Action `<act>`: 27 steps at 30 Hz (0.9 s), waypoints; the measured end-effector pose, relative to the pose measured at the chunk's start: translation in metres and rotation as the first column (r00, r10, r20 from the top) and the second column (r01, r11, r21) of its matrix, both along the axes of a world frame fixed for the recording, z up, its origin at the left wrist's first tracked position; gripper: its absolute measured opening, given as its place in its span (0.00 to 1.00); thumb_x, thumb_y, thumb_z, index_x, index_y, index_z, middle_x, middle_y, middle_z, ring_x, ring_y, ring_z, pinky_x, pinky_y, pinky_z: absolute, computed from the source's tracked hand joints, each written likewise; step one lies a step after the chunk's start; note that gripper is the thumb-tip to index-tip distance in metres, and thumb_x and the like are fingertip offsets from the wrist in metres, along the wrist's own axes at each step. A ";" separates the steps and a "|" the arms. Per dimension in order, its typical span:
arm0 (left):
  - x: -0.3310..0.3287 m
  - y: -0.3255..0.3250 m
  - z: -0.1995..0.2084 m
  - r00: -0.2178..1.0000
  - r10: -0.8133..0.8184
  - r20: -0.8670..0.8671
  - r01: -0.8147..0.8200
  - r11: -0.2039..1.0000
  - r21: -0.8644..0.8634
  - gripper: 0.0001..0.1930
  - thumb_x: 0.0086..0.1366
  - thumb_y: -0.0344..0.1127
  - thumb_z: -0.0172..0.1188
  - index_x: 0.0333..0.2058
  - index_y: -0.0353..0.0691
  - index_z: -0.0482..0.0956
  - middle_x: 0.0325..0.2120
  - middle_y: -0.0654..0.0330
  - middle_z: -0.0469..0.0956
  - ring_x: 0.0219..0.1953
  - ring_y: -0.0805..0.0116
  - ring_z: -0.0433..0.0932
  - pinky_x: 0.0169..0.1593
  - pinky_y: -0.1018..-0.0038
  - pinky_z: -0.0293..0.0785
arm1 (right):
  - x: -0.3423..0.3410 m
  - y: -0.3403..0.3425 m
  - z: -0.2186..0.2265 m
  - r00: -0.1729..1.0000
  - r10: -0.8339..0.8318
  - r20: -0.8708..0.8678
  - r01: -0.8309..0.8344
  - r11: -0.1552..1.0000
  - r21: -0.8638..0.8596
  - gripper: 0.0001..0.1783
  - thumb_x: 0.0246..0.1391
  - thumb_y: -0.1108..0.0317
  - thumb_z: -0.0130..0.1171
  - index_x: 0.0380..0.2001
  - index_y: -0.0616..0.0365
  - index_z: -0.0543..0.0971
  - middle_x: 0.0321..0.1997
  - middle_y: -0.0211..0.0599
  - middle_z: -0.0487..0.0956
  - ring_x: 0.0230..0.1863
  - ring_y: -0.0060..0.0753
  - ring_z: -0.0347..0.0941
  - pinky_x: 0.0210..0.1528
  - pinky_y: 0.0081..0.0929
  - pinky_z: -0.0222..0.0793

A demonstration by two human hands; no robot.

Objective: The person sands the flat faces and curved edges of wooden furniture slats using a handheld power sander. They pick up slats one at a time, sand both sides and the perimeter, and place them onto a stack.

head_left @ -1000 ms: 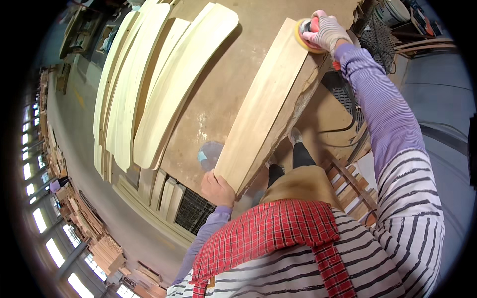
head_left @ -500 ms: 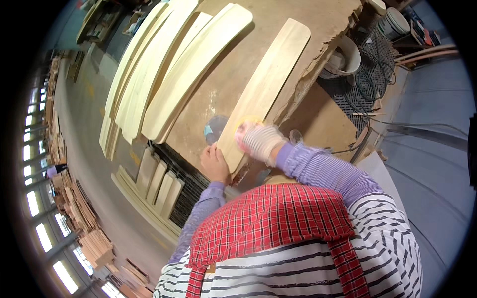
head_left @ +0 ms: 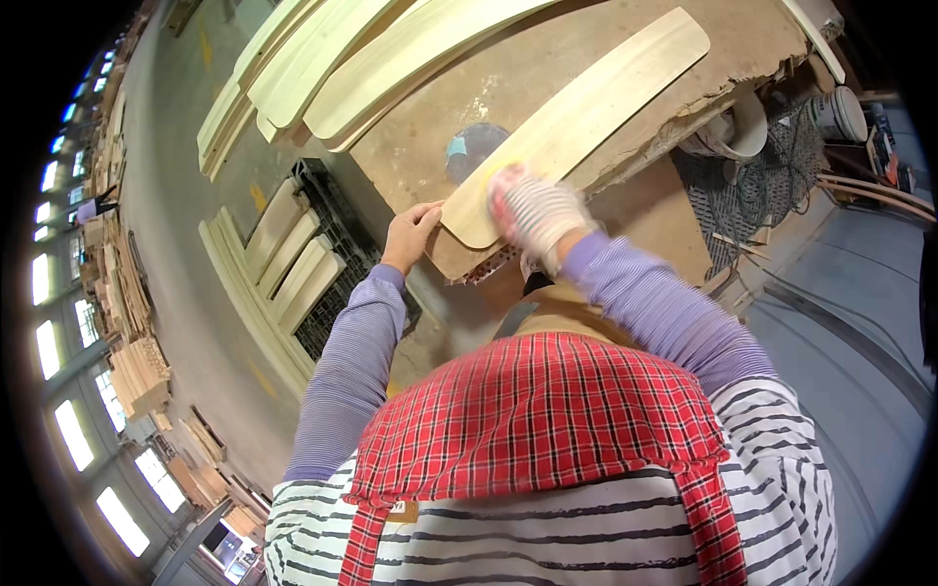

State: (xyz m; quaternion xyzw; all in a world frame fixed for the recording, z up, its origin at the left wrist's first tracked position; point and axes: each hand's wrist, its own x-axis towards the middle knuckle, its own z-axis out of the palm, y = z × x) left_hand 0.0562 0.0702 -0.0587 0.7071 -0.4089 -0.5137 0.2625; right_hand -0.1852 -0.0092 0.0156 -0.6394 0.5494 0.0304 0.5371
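A long pale wooden board with rounded corners lies slantwise on the worn brown worktable. My bare left hand grips its near left corner, thumb and fingertips at the edge. On the board's near end presses my right hand, in a white striped glove with reddish fingers, smeared by motion. Beneath its fingers shows a bit of a yellow-edged pad, mostly hidden by the glove. A dark round disc with a light blue patch lies on the table, partly beside the board's left edge.
Several similar curved boards lie stacked at the far left of the table. Shorter wood pieces rest on a black crate at lower left. A white bucket and dark mesh with cables stand beyond the ragged right table edge.
The view has shifted, so board and table sit higher and further right in it. My right hand has moved towards the board's near end; the left still holds the near corner.
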 end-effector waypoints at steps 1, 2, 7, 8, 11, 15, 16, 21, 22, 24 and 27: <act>-0.002 -0.005 -0.003 0.999 -0.009 -0.034 0.008 1.000 -0.016 0.16 0.69 0.39 0.59 0.49 0.36 0.83 0.39 0.62 0.84 0.40 0.76 0.80 0.48 0.78 0.74 | 0.019 0.021 -0.030 0.881 0.362 -0.304 -0.448 0.845 -0.291 0.20 0.62 0.59 0.44 0.53 0.50 0.77 0.51 0.51 0.79 0.57 0.51 0.76 0.55 0.43 0.74; 0.004 0.002 -0.007 1.000 0.001 -0.030 -0.001 1.000 -0.024 0.16 0.69 0.39 0.59 0.49 0.35 0.83 0.38 0.62 0.84 0.40 0.76 0.80 0.48 0.77 0.74 | 0.028 0.034 -0.013 0.915 0.306 -0.261 -0.365 0.905 -0.219 0.20 0.60 0.59 0.47 0.52 0.49 0.77 0.51 0.51 0.79 0.57 0.51 0.76 0.54 0.42 0.74; 0.014 0.010 -0.019 0.995 0.062 -0.079 -0.067 0.996 -0.059 0.16 0.68 0.39 0.60 0.49 0.35 0.83 0.37 0.63 0.84 0.38 0.76 0.79 0.46 0.78 0.75 | -0.005 0.008 0.012 0.920 0.257 -0.297 -0.376 0.796 -0.474 0.16 0.52 0.61 0.58 0.45 0.50 0.79 0.47 0.50 0.79 0.49 0.49 0.78 0.51 0.38 0.76; 0.014 0.012 -0.020 0.994 0.070 -0.079 -0.075 0.995 -0.071 0.16 0.68 0.39 0.60 0.49 0.35 0.83 0.37 0.63 0.84 0.38 0.76 0.79 0.46 0.78 0.75 | -0.020 -0.016 0.005 0.919 0.139 -0.370 -0.332 0.778 -0.533 0.15 0.54 0.61 0.58 0.44 0.52 0.78 0.45 0.47 0.79 0.47 0.49 0.78 0.49 0.37 0.76; 0.007 0.007 -0.008 0.956 0.137 -0.259 -0.144 0.990 -0.007 0.16 0.72 0.39 0.56 0.51 0.35 0.81 0.39 0.65 0.82 0.39 0.78 0.77 0.44 0.80 0.73 | -0.086 -0.095 -0.038 0.964 -0.249 -0.091 0.160 0.819 -0.551 0.25 0.52 0.56 0.64 0.52 0.52 0.74 0.49 0.51 0.75 0.46 0.51 0.78 0.50 0.40 0.77; 0.023 0.048 -0.006 0.886 0.377 -0.271 -0.390 0.921 0.007 0.17 0.74 0.40 0.52 0.54 0.38 0.77 0.39 0.67 0.80 0.38 0.81 0.75 0.42 0.81 0.73 | -0.036 -0.127 0.003 0.928 -0.232 -0.293 0.043 0.844 -0.535 0.34 0.49 0.54 0.67 0.59 0.46 0.70 0.56 0.58 0.70 0.50 0.58 0.77 0.51 0.43 0.76; 0.025 0.055 -0.009 0.871 0.424 -0.248 -0.437 0.899 0.001 0.17 0.75 0.41 0.52 0.55 0.38 0.77 0.39 0.67 0.80 0.37 0.81 0.74 0.42 0.82 0.73 | -0.013 -0.119 0.007 0.922 -0.151 -0.356 -0.081 0.825 -0.560 0.32 0.50 0.54 0.65 0.59 0.47 0.70 0.56 0.56 0.71 0.49 0.56 0.78 0.51 0.43 0.76; 0.047 0.096 -0.027 0.728 0.633 -0.263 -0.647 0.761 0.043 0.17 0.75 0.41 0.51 0.55 0.39 0.77 0.37 0.66 0.80 0.35 0.82 0.74 0.37 0.84 0.73 | 0.080 0.021 0.035 0.780 0.538 -0.318 -0.624 0.646 -0.439 0.17 0.59 0.58 0.52 0.50 0.49 0.74 0.52 0.50 0.76 0.51 0.51 0.76 0.50 0.46 0.74; 0.046 0.093 -0.027 0.725 0.631 -0.275 -0.650 0.760 0.029 0.17 0.75 0.41 0.51 0.55 0.39 0.76 0.37 0.66 0.80 0.35 0.82 0.74 0.37 0.83 0.73 | 0.076 0.041 0.039 0.754 0.586 -0.298 -0.655 0.631 -0.415 0.14 0.61 0.59 0.50 0.47 0.50 0.75 0.52 0.50 0.76 0.52 0.51 0.76 0.50 0.48 0.73; 0.047 0.095 -0.022 0.729 0.625 -0.278 -0.647 0.762 0.017 0.17 0.75 0.41 0.51 0.55 0.39 0.76 0.37 0.66 0.80 0.35 0.81 0.74 0.37 0.83 0.73 | 0.048 0.044 0.018 0.837 0.523 -0.162 -0.547 0.783 -0.297 0.15 0.58 0.62 0.53 0.47 0.51 0.75 0.53 0.50 0.75 0.52 0.54 0.76 0.51 0.48 0.73; 0.050 0.095 -0.014 0.813 0.561 -0.154 -0.576 0.815 -0.070 0.17 0.75 0.41 0.51 0.54 0.38 0.78 0.37 0.66 0.80 0.36 0.81 0.74 0.38 0.82 0.72 | -0.008 0.013 0.015 0.871 0.399 -0.286 -0.490 0.740 -0.461 0.16 0.55 0.64 0.59 0.47 0.46 0.73 0.50 0.47 0.73 0.43 0.48 0.76 0.45 0.44 0.76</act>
